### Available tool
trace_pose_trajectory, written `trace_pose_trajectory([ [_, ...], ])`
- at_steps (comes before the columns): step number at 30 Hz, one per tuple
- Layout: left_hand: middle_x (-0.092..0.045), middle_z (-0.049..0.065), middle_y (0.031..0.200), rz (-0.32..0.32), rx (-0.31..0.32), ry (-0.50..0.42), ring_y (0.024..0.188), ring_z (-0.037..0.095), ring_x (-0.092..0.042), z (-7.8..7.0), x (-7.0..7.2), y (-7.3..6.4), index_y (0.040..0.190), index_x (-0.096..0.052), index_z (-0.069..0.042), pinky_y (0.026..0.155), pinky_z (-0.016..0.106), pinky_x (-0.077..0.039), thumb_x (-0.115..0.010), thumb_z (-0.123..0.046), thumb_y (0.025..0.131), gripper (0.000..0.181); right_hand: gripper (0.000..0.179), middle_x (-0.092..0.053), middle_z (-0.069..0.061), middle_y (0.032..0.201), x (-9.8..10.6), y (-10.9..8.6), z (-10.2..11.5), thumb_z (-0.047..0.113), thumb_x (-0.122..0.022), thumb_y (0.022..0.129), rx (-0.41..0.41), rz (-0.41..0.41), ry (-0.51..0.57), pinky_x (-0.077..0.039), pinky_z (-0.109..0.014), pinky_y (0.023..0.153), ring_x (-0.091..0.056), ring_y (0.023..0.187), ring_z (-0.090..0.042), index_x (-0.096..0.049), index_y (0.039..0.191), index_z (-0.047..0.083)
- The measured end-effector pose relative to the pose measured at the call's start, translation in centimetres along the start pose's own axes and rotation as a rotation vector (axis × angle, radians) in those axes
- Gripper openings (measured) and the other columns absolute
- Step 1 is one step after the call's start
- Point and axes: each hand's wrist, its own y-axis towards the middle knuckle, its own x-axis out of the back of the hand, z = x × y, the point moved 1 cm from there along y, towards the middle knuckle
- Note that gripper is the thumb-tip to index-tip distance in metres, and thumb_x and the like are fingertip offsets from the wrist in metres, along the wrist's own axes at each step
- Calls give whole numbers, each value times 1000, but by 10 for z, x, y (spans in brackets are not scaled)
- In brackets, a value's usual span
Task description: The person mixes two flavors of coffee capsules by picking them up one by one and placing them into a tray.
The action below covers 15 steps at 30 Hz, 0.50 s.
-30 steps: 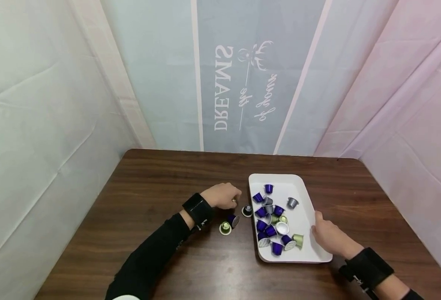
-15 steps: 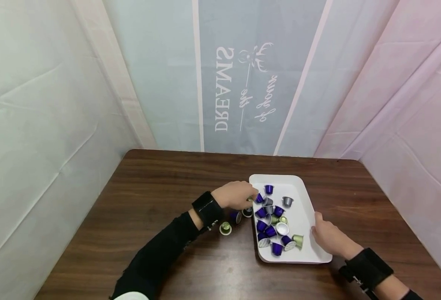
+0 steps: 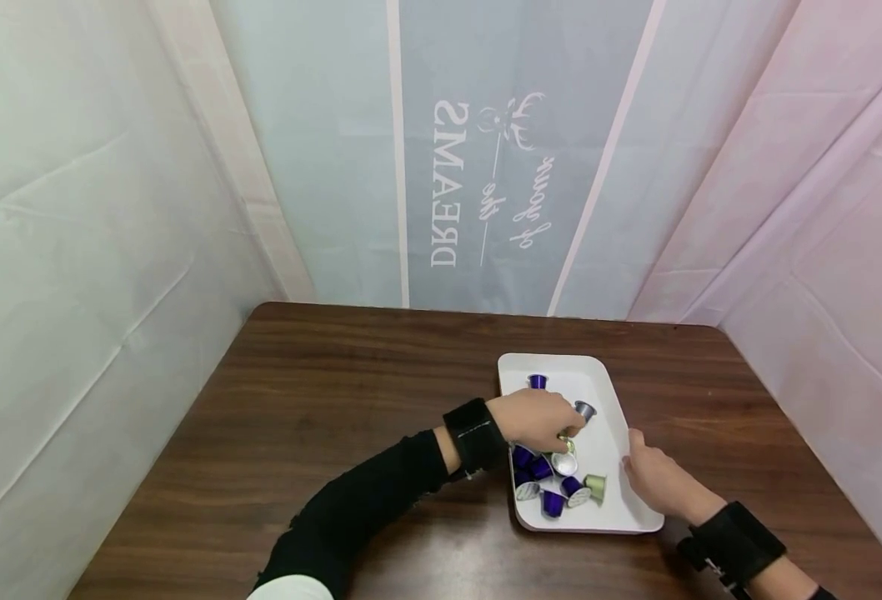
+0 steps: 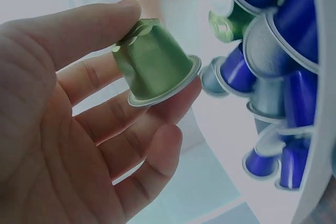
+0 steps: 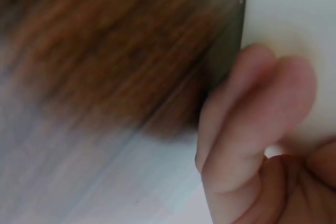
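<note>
My left hand (image 3: pixel 537 418) is over the white tray (image 3: pixel 624 507). In the left wrist view its thumb and fingers pinch a green coffee capsule (image 4: pixel 155 61) with a dented side. My right hand (image 3: pixel 662 477) grips the tray's right edge, its fingers (image 5: pixel 265 114) curled at the rim in the right wrist view. Inside the tray lie several blue-purple capsules (image 3: pixel 553 503), mostly along the left side and front. A light green capsule (image 3: pixel 594 486) lies near the front, and a silver one (image 3: pixel 584 411) is just right of my left fingertips. My left hand hides part of the pile.
The tray stands on a dark wooden table (image 3: pixel 336 367), right of its middle. My left forearm (image 3: pixel 381 483) reaches across the table from the front. A printed cloth (image 3: pixel 321 167) hangs behind the table, and pale cloth walls (image 3: pixel 96 250) flank it.
My left hand has moved right, from the table beside the tray to over the capsules inside. Its forearm now covers where loose capsules lay on the table. My right hand stays at the tray's edge.
</note>
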Motion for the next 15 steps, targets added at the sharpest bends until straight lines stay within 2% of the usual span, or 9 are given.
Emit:
trace_pose_trajectory([
  [4,-56,-16,84,49,18,22,72,0,-51,-12,1,9,92,-59,-24,64,17,-40,-63,-32,91,9,42,-58,-21,76,-1,-2,-1,1,-43,94,23,-9,-5,-45,-33,55,-59,68,-18,-20,121,-22],
  [7,-54,-15,82,62,12,49,72,1,-49,-19,1,17,90,-57,-24,64,17,-39,-64,-32,91,11,41,-58,-19,74,0,-2,-1,0,-44,94,37,-15,-7,-45,-33,54,-59,66,-17,-21,120,-23],
  [15,-53,-15,80,104,13,83,72,2,-50,-29,-4,34,90,-57,-24,64,18,-40,-63,-33,91,11,37,-57,-14,71,0,-4,-3,-1,-45,93,81,-45,16,-44,-32,53,-58,65,-16,-25,117,-20],
])
